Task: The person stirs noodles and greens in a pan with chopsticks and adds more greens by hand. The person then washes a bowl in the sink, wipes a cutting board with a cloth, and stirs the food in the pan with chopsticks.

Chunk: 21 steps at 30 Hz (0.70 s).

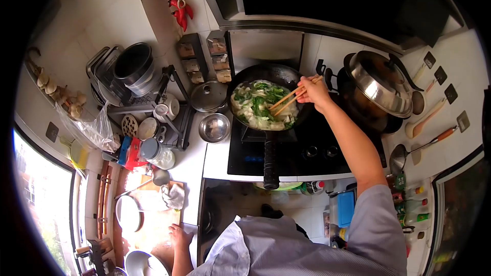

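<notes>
My right hand (314, 93) is closed around a pair of wooden chopsticks (286, 101), whose tips are in the food. Leafy greens and pale pieces (263, 103) fill the bottom of a dark wok (276, 74) on the black stove (312, 161). The wok's black handle (271, 161) points toward me, with no hand on it. At the lower left, my left hand (180, 236) rests with fingers spread at the edge of the wooden board (159, 225), holding nothing. Near it on the board are a white plate (128, 213) and a crumpled cloth (173, 196).
A lidded silver pot (381, 84) stands right of the wok. Left of the stove are a metal bowl (214, 128), a lidded pan (208, 96) and a dish rack (176, 107). A ladle (398, 159) hangs at right. A white bowl (146, 265) sits at lower left.
</notes>
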Available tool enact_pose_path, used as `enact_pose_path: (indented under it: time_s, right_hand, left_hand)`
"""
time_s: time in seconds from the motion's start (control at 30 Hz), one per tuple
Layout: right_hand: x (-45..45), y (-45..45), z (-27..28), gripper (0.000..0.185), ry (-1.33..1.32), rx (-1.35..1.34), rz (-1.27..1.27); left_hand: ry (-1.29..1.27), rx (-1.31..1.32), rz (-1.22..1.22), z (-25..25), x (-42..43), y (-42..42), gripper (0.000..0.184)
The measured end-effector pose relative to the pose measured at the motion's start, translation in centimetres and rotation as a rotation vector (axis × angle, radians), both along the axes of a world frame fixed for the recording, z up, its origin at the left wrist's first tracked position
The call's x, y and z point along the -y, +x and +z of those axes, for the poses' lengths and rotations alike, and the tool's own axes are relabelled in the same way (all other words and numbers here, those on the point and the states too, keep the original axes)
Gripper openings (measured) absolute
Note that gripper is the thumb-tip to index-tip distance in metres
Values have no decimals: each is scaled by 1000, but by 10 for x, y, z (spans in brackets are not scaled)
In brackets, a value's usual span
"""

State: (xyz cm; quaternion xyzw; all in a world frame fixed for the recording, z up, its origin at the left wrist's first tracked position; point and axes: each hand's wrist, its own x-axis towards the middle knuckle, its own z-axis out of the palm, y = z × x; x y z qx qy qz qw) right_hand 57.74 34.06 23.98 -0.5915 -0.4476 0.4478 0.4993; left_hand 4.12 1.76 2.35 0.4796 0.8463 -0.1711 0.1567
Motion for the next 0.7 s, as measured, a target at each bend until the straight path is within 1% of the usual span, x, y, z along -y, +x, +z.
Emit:
enact_pose_path:
  time_s: [0.07, 0.27, 0.33, 0.4, 0.43, 0.47, 0.57, 0.6, 0.67, 0.7]
  right_hand:
    - [1, -11, 5, 31, 50, -83, 34]
    - [3, -32, 24, 30, 181, -93, 129]
    - [3, -36, 19, 28, 201, -84, 163]
    - [-2, -37, 4, 26, 201, 6, 327]
    - [-1, -39, 2, 27, 223, 124, 329]
    - [0, -37, 3, 27, 221, 125, 327]
    - [-2, -25, 6, 27, 257, 500, 276]
    - [-3, -19, 8, 27, 256, 501, 275]
    - [2, -16, 20, 29, 321, 712, 201]
    - [6, -14, 28, 29, 315, 741, 159]
  left_hand:
    - [2, -8, -2, -5, 1, -2, 100]
    - [-46, -13, 8, -3, -2, -2, 102]
    - [-46, 23, 38, 2, -3, -1, 103]
    - [-47, 7, 19, -3, -3, -3, 104]
    - [-50, -7, 2, -4, -2, -2, 104]
    - [-53, -7, 0, -3, -2, -2, 104]
    - [-58, 1, 13, -3, -3, -2, 104]
    - [-62, -6, 9, -4, -3, -3, 103]
    - [-69, -11, 6, -4, -3, -2, 103]
    - [-55, -12, 16, -3, -2, -2, 102]
